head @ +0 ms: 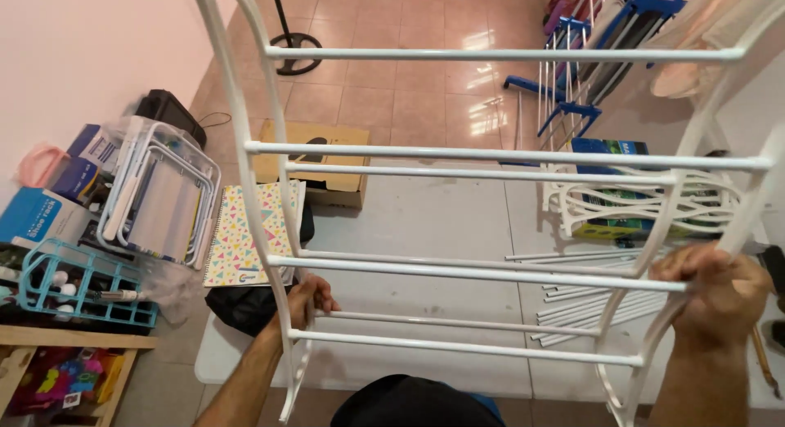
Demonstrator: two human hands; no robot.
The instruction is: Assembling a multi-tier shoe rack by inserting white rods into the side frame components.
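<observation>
White rack frame [482, 273] held between both hands' closed grips, left [307, 300], right [710, 289].

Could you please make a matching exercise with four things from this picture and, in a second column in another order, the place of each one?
Things:
1. left hand
2. right hand
3. spiral notebook
4. cardboard box

Places:
A. on the floor beyond the table
B. on the rack's right side frame, at a rod's end
C. on the rack's left side frame
D. flat at the table's left edge

Pairs: 1-C, 2-B, 3-D, 4-A
</observation>
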